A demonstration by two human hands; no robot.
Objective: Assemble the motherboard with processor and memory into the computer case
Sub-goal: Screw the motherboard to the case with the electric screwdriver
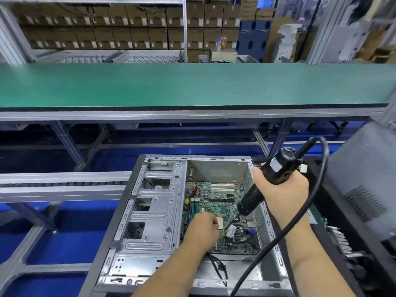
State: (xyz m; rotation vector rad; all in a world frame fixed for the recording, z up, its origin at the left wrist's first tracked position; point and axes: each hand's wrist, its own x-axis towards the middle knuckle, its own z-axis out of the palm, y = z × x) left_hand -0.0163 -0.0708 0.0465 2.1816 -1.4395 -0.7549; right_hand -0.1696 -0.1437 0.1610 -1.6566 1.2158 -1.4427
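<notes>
— Where did we stand with the motherboard (222, 202)?

— It lay flat in the computer case (150, 211), toward its right wall. Our right hand (282, 189) was clamped round the electric screwdriver (265, 181), bit angled down beside the processor socket (220, 222). Our left hand (203, 228) rested curled on the board; whether it pinched a screw we couldn't tell.

— How should we have driven it?

— Bit upright, seated before the trigger, cable (300, 211) clear, we judged.

— And around us?

— A green conveyor (192, 84) ran beyond the case's far edge, stacked cartons (107, 28) behind, blue floor (64, 232) below.
</notes>
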